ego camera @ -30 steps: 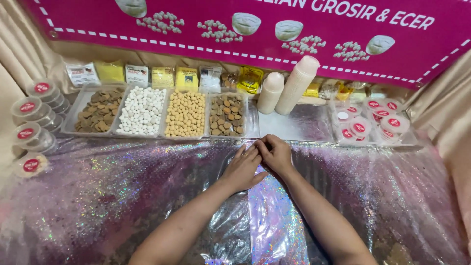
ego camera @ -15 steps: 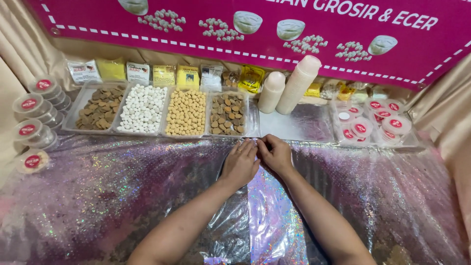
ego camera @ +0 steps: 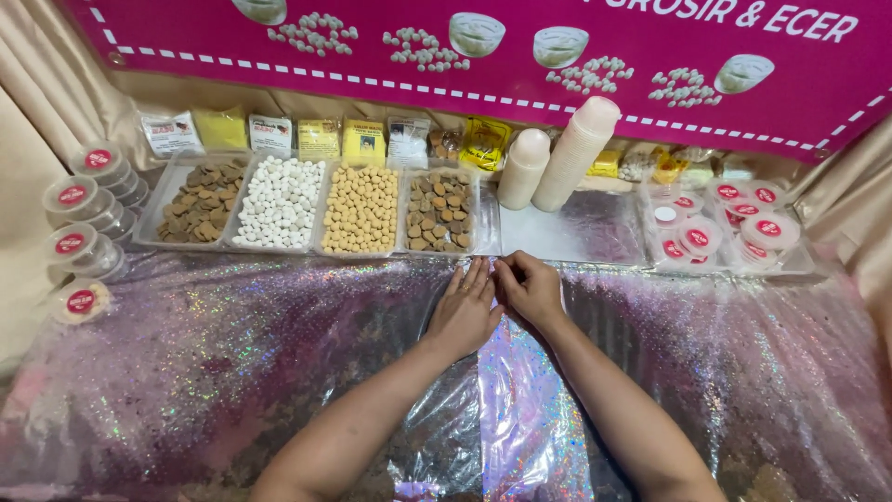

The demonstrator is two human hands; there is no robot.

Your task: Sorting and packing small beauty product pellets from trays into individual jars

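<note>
My left hand (ego camera: 462,314) lies flat, fingers stretched forward, on a clear, iridescent plastic sheet (ego camera: 279,353) that covers the glittery table. My right hand (ego camera: 531,288) is just beside it, touching it at the fingertips. Its fingers are curled and pinch the sheet near its far edge. Both hands are right in front of the trays of small snacks: brown pieces (ego camera: 197,203), white balls (ego camera: 279,200), tan balls (ego camera: 362,209) and mixed brown discs (ego camera: 439,209).
Two stacks of pale cups (ego camera: 567,153) stand behind the hands. Lidded round tubs with red labels sit at the right (ego camera: 725,223) and are stacked at the left (ego camera: 84,200). Small packets (ego camera: 321,138) line the back under a pink banner (ego camera: 520,46).
Both hands stay almost in place at the sheet's far edge. My left fingers have stretched a little further forward.
</note>
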